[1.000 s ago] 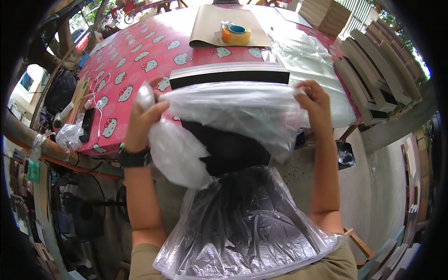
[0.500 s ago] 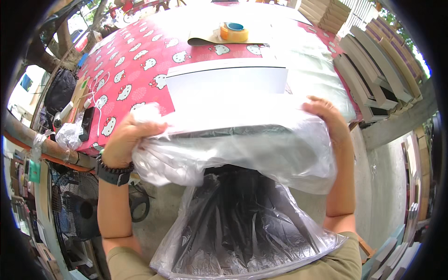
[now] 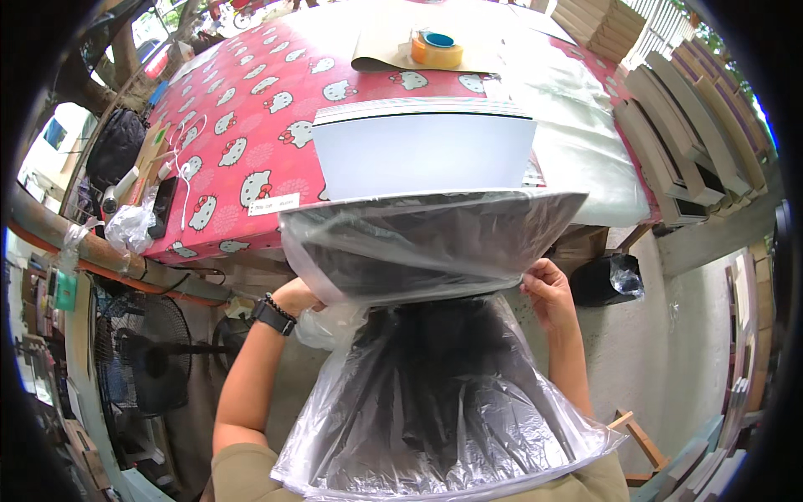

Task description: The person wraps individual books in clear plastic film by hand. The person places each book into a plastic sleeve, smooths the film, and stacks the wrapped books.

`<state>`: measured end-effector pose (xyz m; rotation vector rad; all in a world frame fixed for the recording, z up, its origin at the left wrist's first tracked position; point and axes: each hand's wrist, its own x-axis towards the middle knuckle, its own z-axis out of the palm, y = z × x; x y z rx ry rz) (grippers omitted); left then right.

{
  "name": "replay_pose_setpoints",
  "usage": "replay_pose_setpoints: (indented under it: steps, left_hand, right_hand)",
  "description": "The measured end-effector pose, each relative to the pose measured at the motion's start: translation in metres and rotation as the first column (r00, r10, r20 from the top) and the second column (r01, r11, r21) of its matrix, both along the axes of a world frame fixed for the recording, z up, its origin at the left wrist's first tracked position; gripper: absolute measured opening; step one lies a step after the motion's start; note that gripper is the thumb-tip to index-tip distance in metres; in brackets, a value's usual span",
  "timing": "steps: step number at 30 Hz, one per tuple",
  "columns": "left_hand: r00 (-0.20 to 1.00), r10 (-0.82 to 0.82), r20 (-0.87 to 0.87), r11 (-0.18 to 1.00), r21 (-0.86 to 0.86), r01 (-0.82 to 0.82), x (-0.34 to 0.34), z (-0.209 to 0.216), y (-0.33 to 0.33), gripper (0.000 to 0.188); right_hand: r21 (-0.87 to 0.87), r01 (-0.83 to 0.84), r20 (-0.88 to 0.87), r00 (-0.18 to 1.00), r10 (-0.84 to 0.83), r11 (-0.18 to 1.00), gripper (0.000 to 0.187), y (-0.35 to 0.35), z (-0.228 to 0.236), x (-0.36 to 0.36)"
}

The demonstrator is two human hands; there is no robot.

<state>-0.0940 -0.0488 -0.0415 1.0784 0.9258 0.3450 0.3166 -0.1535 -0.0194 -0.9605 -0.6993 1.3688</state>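
Note:
A dark, flat rectangular panel (image 3: pixel 418 251) stands tilted in front of me at the table's near edge, with a clear plastic bag (image 3: pixel 305 243) over it. My left hand (image 3: pixel 301 296) is closed at the bag's lower left corner, its fingertips partly hidden by the plastic; loose plastic bunches beside it. At the lower right corner, my right hand (image 3: pixel 548 289) pinches the bag's edge between thumb and fingers. Just beyond the panel, a stack of white boards (image 3: pixel 425 151) rests on the table. More clear plastic sheeting (image 3: pixel 418 410) drapes over a dark surface against my body.
On the pink patterned tablecloth (image 3: pixel 234 151) lie tape rolls (image 3: pixel 437 52) on brown paper (image 3: pixel 376 54), and clear plastic sheets (image 3: pixel 569 117) to the right. Long boxes (image 3: pixel 677 142) lean at the right. A black fan (image 3: pixel 155 351) stands low at left; a white label (image 3: pixel 274 204) sits at the table's edge.
Both hands have come down and closer together, from the panel's upper sides to its lower corners. The bunched plastic has spread down over the panel, and its dark face now shows.

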Motion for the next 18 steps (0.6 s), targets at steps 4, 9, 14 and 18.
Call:
replay_pose_setpoints:
  steps: [4, 9, 14, 18]
  left_hand:
    - [0.948, -0.264, -0.177, 0.957, 0.074, 0.280, 0.026, 0.038, -0.002, 0.011]
    - [0.881, -0.246, -0.403, 0.767, 0.474, 0.432, 0.033, -0.020, 0.016, 0.017]
    - [0.994, -0.098, -0.049, 0.994, -0.059, 0.096, 0.015, 0.006, 0.000, 0.029]
    - [0.993, 0.043, 0.112, 0.999, -0.004, -0.043, 0.000, -0.060, -0.012, 0.032]
  right_hand:
    - [-0.092, -0.146, -0.017, 0.989, 0.145, 0.985, 0.018, 0.000, 0.005, 0.009]
    - [0.018, -0.736, 0.668, 0.512, 0.540, 0.676, 0.017, 0.013, 0.030, 0.004]
    - [-0.326, -0.578, 0.161, 0.746, 0.646, 0.748, 0.012, 0.002, 0.025, 0.004]
    - [-0.328, -0.205, -0.104, 0.978, 0.180, 0.922, 0.006, -0.004, -0.028, 0.007]
